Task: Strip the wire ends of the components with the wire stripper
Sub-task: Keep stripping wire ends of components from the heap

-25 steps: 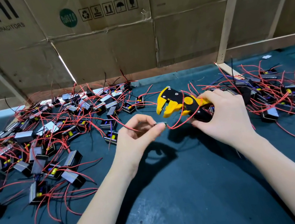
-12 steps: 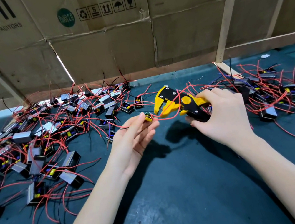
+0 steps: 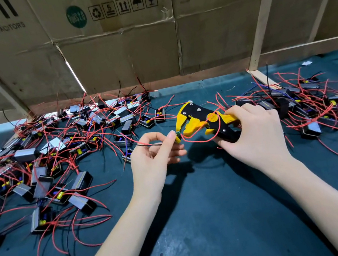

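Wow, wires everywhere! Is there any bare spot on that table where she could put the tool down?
Yes. The green table top is bare in front, between the two forearms and below the hands. A narrower bare strip lies at the back by the cardboard wall. It is crowded on the left, where the left pile of parts spreads, and on the right, around the right pile of parts.

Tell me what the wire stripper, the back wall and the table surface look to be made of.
Wire stripper: apparently moulded plastic, matte yellow and black, with small metal rivets. Back wall: brown corrugated cardboard, creased, printed with shipping symbols. Table surface: dark teal mat, probably rubber or vinyl, with a scuffed, dull sheen.
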